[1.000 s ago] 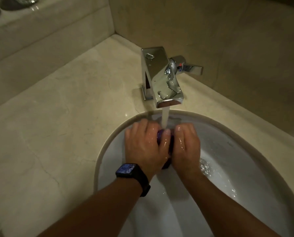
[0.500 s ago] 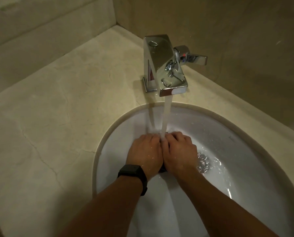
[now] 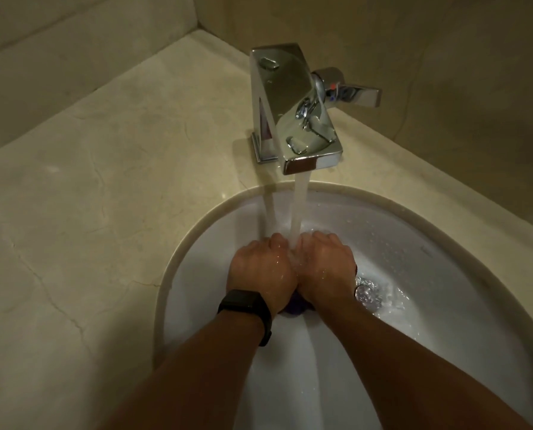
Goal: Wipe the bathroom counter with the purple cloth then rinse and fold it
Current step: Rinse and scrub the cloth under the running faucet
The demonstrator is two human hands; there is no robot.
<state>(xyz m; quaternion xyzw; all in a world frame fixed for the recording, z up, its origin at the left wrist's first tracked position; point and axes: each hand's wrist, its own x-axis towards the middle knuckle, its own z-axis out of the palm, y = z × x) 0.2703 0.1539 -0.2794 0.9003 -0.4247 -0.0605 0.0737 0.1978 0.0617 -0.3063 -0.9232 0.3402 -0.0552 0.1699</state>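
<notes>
Together, left hand [image 3: 260,268] and right hand [image 3: 324,265] grip crumpled purple cloth [image 3: 293,307] (soaked).

Bathroom, washbasin corner. Evidence: white oval sink [image 3: 429,243] set under a beige marble counter [image 3: 104,187]; chrome single-lever faucet [image 3: 293,110] running water; drain [image 3: 367,293] in the bowl; matching stone-tiled walls [image 3: 445,41].
</notes>
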